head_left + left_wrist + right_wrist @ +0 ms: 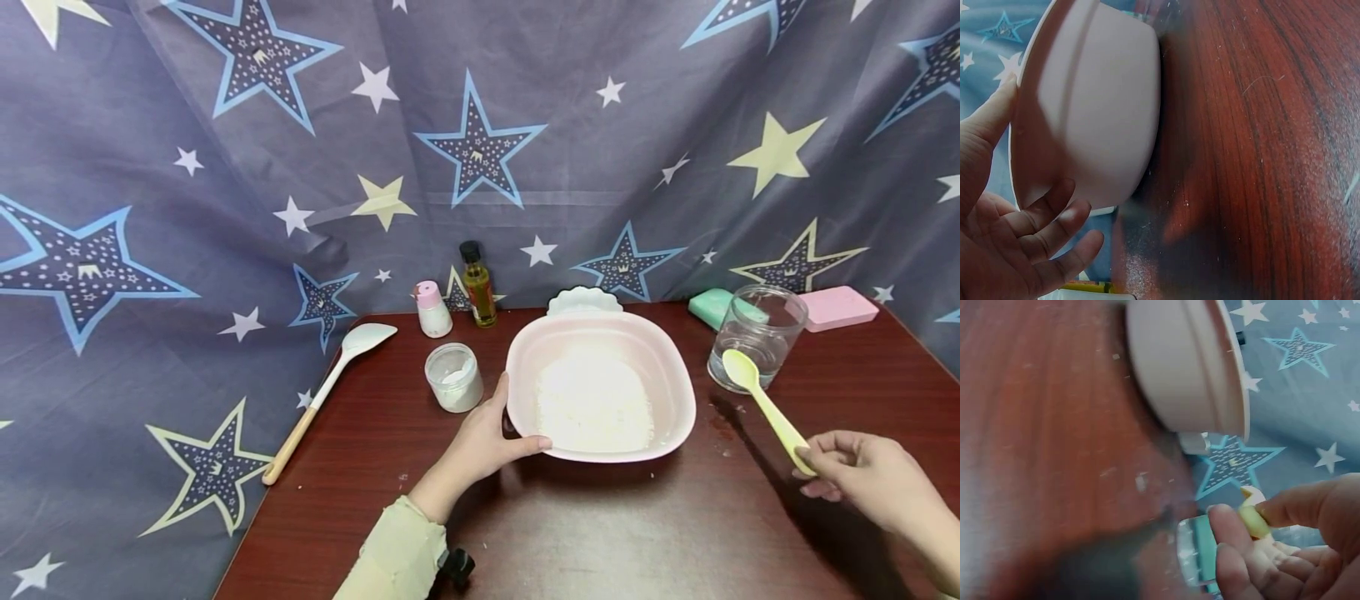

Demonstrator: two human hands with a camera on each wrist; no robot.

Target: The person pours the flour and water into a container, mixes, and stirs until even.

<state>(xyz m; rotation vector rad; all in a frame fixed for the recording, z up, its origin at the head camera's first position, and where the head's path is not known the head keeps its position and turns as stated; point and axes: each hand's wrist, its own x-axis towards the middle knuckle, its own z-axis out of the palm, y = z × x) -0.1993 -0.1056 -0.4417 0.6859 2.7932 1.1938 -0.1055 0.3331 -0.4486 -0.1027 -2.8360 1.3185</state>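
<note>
A pale pink basin [678, 392] with white grainy stuff spread over its bottom stands mid-table. My left hand [487, 433] grips its left rim, thumb on the near edge; in the left wrist view the fingers [1054, 244] curl under the rim against the outer wall. Off to the right, my right hand [862, 475] pinches the handle end of a yellow spoon [772, 417] between thumb and fingers. The spoon's bowl overlaps the front of a clear glass [783, 333] with liquid low in it. In the right wrist view the hand hides most of the spoon.
Left of the basin are an open jar of white powder [455, 379], a pink-capped shaker [432, 310] and an oil bottle [480, 287]. A white-headed spatula [326, 387] lies along the left edge. Behind stand a white scalloped dish [583, 300], a green block [708, 307] and a pink block [840, 308].
</note>
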